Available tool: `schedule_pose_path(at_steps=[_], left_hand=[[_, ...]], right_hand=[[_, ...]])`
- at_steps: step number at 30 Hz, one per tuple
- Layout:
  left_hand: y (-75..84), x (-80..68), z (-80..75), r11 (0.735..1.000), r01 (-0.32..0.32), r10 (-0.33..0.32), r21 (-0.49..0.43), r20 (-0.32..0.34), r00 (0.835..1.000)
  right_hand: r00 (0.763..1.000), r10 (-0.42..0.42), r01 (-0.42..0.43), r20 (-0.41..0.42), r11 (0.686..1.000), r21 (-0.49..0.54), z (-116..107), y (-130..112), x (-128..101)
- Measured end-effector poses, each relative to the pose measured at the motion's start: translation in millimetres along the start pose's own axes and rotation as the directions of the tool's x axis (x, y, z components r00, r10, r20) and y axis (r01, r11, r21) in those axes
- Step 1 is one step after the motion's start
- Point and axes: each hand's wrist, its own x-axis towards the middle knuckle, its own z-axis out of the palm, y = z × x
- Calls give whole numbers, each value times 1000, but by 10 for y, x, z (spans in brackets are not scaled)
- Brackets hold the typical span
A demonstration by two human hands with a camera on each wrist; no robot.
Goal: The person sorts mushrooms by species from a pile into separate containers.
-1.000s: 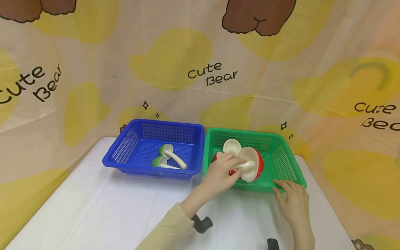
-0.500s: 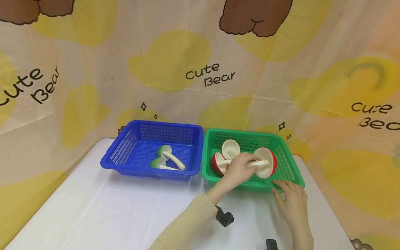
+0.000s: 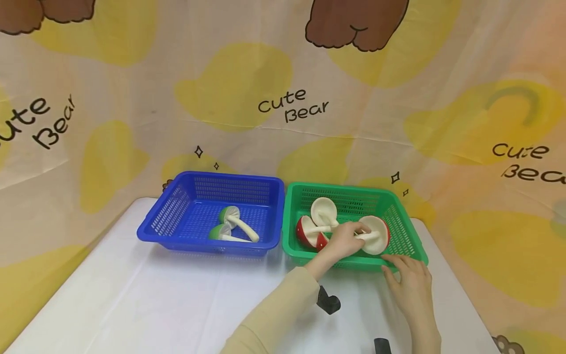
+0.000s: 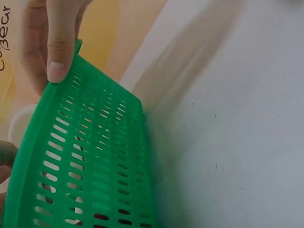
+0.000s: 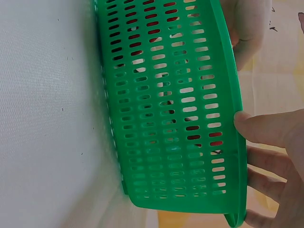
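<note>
My left hand (image 3: 347, 241) is over the green basket (image 3: 404, 221), pinching the white stem of a red toy mushroom (image 3: 376, 242) between thumb and fingers. Its cap lies tilted at the basket's right side, pale underside showing. Left of this hand are more toy mushrooms: one with its pale underside up (image 3: 324, 210), a red-capped one (image 3: 306, 232), and a red cap with white dots (image 3: 322, 241) partly behind the hand. My right hand (image 3: 411, 280) grips the basket's near right rim, thumb (image 5: 251, 124) outside and fingers over the rim.
A blue basket (image 3: 148, 235) stands left, close beside the green one, with two green-capped toy mushrooms (image 3: 230, 216) inside. Both baskets stand on a white-covered table (image 3: 177, 295). A printed cloth (image 3: 247, 88) hangs right behind them.
My left hand has moved right and down with the red toy mushroom, from the basket's middle to its right side, uncovering the mushrooms on the left. My right hand stays on the rim.
</note>
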Motion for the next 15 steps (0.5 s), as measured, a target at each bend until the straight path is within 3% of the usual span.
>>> schedule_pose_path(at_steps=[15], left_hand=[[-6,20,21,991,58,-75,124,135,988]], right_hand=[[999,25,-25,21,1000,-8,-13,-8,-5]])
